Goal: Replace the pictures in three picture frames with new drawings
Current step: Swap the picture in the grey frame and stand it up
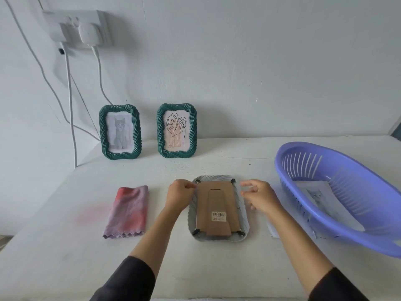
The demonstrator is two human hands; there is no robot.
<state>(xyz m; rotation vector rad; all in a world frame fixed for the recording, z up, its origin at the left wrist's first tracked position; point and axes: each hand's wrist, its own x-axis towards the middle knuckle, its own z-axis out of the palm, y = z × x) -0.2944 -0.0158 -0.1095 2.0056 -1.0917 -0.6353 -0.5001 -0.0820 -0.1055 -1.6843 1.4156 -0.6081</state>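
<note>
Dark sleeves come in from the near edge of the white table point(65, 246), and both forearms reach toward a pale frame point(217, 238) that lies face down just ahead of the person. Its long axis runs straight away from the body. The brown cardboard backing point(214, 198) faces up, with a small black clip at each corner. The two near clips point(196, 231) sit well behind the fingers; the far pair is where the hands are. The left hand point(180, 193) is curled with its fingertips against the backing's far left corner, right at the clip point(197, 180), though I cannot tell whether it pinches the clip or only touches it. The right hand point(259, 197) hovers just outside the frame's right rim, thumb and forefinger loosely parted and holding nothing. The far right clip point(233, 180) lies a little inward, to its left. So the left hand is nearer its target, and the right probably has to move inward first. A pink and purple cloth point(128, 211) lies to the left, and a purple basket point(303, 164) holding a cat drawing point(319, 196) sits to the right. Against the wall stand two green frames, one with a cat point(120, 131) and one with a leaf point(176, 130).
</note>
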